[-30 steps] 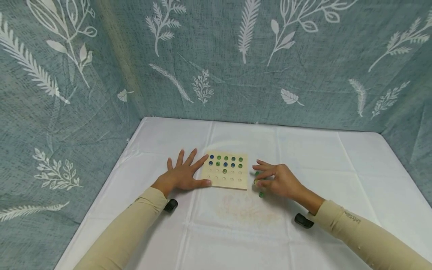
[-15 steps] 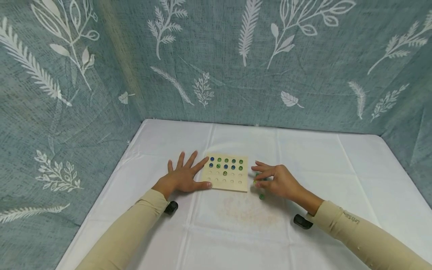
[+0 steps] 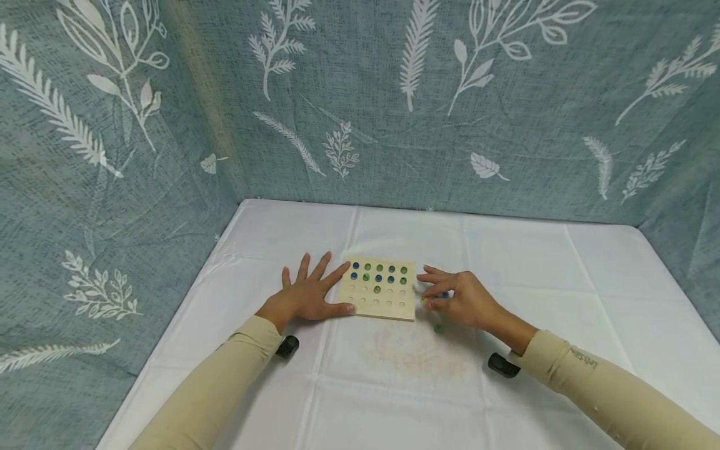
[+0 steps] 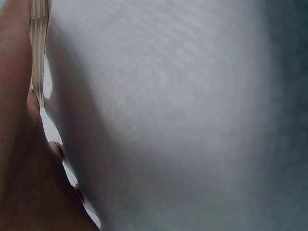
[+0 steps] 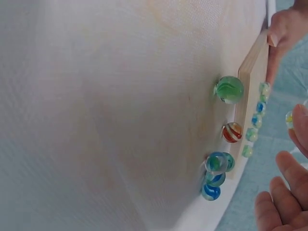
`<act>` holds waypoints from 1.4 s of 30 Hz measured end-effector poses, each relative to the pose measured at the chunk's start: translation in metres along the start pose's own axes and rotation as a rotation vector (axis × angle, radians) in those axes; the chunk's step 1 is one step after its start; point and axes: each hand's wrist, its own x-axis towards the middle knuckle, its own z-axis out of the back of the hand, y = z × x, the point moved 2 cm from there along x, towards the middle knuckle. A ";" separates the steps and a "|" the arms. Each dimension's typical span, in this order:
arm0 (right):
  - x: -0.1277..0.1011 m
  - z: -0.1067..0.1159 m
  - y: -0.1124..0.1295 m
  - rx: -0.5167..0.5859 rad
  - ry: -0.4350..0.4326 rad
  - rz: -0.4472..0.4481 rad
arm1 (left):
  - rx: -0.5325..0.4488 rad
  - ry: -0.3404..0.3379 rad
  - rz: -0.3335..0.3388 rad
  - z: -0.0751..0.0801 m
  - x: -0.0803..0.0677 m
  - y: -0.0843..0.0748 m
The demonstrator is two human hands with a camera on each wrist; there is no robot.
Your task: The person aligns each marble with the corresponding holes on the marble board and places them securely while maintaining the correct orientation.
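My left hand (image 3: 306, 298) lies spread at the left side of a pale wooden board (image 3: 395, 314), with thumb and index finger touching its edge. Green and blue marbles fill the board's two far rows, and a single greenish marble (image 3: 377, 289) sits in the middle row. Just right of the board, my right hand (image 3: 467, 300) pinches a clear marble with yellow in it (image 5: 289, 120) between thumb and index finger, above the table. In the right wrist view, loose on the cloth lie a green marble (image 5: 229, 90), a red-and-white one (image 5: 232, 132) and several blue-green ones (image 5: 216, 163).
A white cloth (image 3: 394, 400) covers the table. Blue-green curtains with white leaf prints (image 3: 382, 156) hang behind it and at the left. A dark device sits under each wrist, at the left (image 3: 288, 346) and the right (image 3: 503, 365).
My right hand has shifted slightly left towards the board, still pinching the marble. A blue marble beside its fingers has come into sight. The left hand stays on the board.
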 end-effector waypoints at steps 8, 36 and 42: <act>0.002 -0.002 0.001 -0.008 0.003 0.025 | 0.007 -0.007 0.000 0.000 0.001 0.000; 0.012 -0.007 0.014 -0.014 0.023 0.075 | 0.009 -0.029 -0.008 0.001 -0.002 -0.001; 0.015 -0.010 0.015 -0.011 0.025 0.090 | 0.023 -0.017 -0.005 -0.002 0.002 0.001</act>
